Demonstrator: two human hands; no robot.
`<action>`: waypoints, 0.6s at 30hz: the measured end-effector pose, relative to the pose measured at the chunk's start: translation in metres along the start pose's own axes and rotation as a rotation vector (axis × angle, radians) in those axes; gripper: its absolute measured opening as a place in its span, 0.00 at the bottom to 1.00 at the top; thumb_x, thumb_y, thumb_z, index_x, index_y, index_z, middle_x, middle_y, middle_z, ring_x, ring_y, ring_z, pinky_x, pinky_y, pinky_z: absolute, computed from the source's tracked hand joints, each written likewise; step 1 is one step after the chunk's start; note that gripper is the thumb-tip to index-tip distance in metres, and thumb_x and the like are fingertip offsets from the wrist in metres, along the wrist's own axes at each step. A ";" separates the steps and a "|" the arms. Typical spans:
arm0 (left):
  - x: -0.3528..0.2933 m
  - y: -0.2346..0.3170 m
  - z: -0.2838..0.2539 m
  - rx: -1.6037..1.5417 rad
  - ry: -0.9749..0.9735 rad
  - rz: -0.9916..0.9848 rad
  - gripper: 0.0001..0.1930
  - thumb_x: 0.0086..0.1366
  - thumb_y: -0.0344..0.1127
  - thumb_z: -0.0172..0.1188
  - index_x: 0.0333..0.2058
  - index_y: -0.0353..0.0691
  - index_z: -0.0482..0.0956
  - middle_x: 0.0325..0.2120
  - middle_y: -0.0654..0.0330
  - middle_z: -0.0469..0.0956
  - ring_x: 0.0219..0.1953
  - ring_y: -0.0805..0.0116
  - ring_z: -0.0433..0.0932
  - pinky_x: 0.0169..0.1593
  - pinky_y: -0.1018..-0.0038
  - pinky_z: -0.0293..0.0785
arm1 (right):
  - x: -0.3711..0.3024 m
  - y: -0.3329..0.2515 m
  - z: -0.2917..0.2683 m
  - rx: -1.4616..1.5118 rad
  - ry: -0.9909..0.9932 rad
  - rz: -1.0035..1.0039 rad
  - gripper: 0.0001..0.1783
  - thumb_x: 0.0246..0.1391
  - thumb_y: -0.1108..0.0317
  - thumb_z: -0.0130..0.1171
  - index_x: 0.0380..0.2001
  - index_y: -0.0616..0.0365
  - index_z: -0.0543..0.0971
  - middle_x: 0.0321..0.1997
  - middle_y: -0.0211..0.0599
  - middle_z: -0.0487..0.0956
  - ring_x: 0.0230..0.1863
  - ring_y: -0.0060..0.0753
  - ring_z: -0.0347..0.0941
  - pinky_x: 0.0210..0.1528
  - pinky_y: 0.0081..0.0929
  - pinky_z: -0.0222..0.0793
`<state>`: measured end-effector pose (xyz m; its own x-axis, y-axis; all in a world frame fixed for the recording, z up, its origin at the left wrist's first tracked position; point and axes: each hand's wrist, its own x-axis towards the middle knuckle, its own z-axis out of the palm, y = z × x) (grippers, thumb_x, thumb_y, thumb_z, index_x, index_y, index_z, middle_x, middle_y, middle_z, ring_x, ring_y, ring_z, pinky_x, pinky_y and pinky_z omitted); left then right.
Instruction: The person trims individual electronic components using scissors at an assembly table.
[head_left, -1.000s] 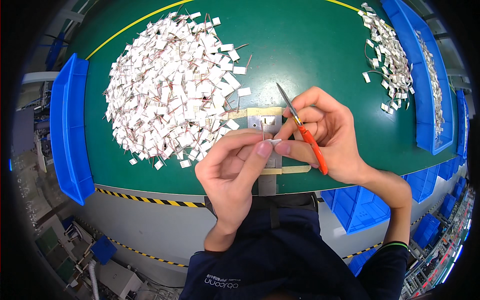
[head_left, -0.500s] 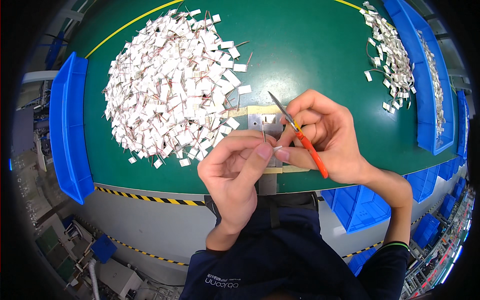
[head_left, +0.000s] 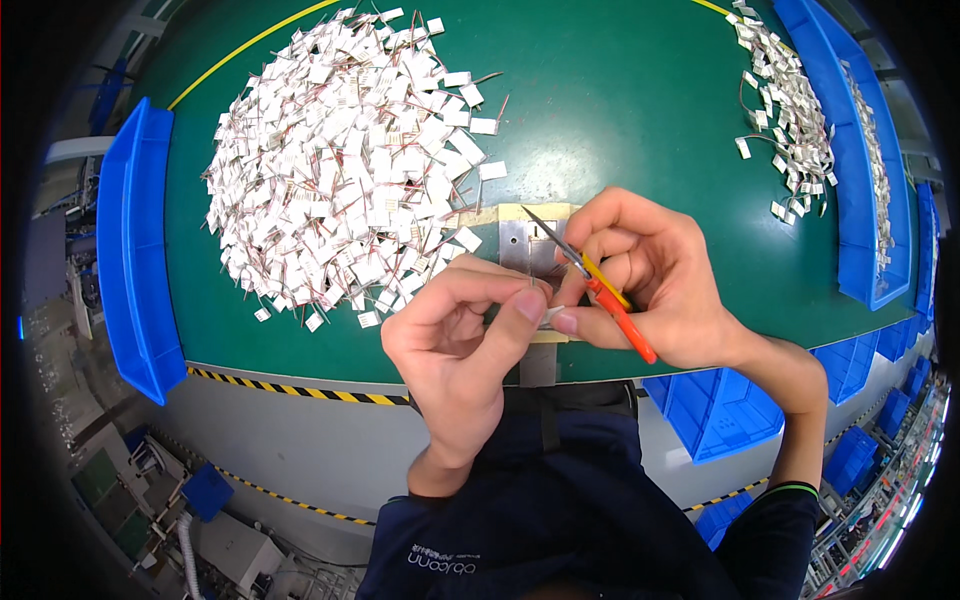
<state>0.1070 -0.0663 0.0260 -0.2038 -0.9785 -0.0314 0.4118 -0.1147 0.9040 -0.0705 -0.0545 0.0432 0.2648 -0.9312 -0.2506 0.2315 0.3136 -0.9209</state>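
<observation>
Over the near edge of the green table, my left hand (head_left: 462, 338) and my right hand (head_left: 655, 275) meet fingertip to fingertip. A small white wired piece (head_left: 549, 317) is pinched at my left thumb and forefinger; my right thumb touches it too, and fingers hide most of it. My right hand also keeps hold of a pointed metal tool with orange and yellow handles (head_left: 618, 318), its tip up and to the left. Whether it is scissors or pliers I cannot tell. Just beyond the fingertips lies a metal fixture (head_left: 514, 252), partly covered by my hands.
A large heap of white wired pieces (head_left: 340, 170) spreads on the green table (head_left: 610, 110) at left. A smaller pile (head_left: 795, 125) lies far right, beside a blue bin (head_left: 850, 215) holding more. Another blue bin (head_left: 135, 250) stands at the left edge. Below the table's right edge are blue crates (head_left: 715, 410).
My left hand has shifted slightly left and my right hand has turned a little. The tool's tip has swung left, and its yellow handle now shows apart from the orange one.
</observation>
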 end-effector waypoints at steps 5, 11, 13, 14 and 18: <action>0.000 0.000 -0.003 0.027 -0.024 -0.006 0.03 0.58 0.18 0.60 0.31 0.25 0.77 0.29 0.53 0.78 0.32 0.72 0.75 0.40 0.79 0.70 | -0.001 0.001 0.000 0.012 -0.001 -0.005 0.21 0.47 0.82 0.65 0.44 0.64 0.69 0.29 0.29 0.77 0.30 0.09 0.73 0.31 0.08 0.64; 0.002 -0.001 -0.004 0.019 -0.042 0.011 0.03 0.58 0.19 0.60 0.31 0.25 0.76 0.28 0.52 0.78 0.31 0.72 0.74 0.38 0.79 0.69 | 0.000 0.000 -0.001 0.015 -0.026 0.012 0.21 0.47 0.82 0.65 0.43 0.64 0.69 0.29 0.29 0.77 0.30 0.09 0.73 0.31 0.07 0.62; 0.001 -0.001 -0.005 -0.029 -0.057 0.005 0.02 0.58 0.19 0.60 0.31 0.26 0.76 0.28 0.53 0.77 0.31 0.72 0.74 0.37 0.79 0.69 | 0.001 -0.005 -0.003 -0.003 -0.053 0.048 0.23 0.44 0.84 0.64 0.43 0.65 0.67 0.29 0.37 0.79 0.31 0.17 0.77 0.34 0.12 0.67; 0.001 0.000 -0.005 -0.030 -0.057 0.003 0.02 0.58 0.19 0.60 0.31 0.26 0.76 0.28 0.53 0.77 0.31 0.72 0.74 0.37 0.79 0.69 | 0.001 -0.005 -0.005 -0.003 -0.051 0.049 0.23 0.44 0.84 0.64 0.43 0.65 0.67 0.29 0.37 0.79 0.31 0.17 0.77 0.34 0.12 0.67; 0.000 0.006 -0.003 -0.125 -0.058 -0.050 0.02 0.58 0.19 0.60 0.29 0.27 0.75 0.27 0.52 0.76 0.30 0.72 0.74 0.36 0.80 0.69 | 0.004 -0.007 -0.018 0.055 -0.177 -0.025 0.20 0.46 0.77 0.64 0.41 0.67 0.68 0.27 0.36 0.78 0.29 0.16 0.74 0.32 0.13 0.65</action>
<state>0.1122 -0.0674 0.0301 -0.2763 -0.9599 -0.0474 0.5065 -0.1874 0.8416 -0.0876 -0.0639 0.0435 0.4176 -0.8931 -0.1672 0.2899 0.3053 -0.9071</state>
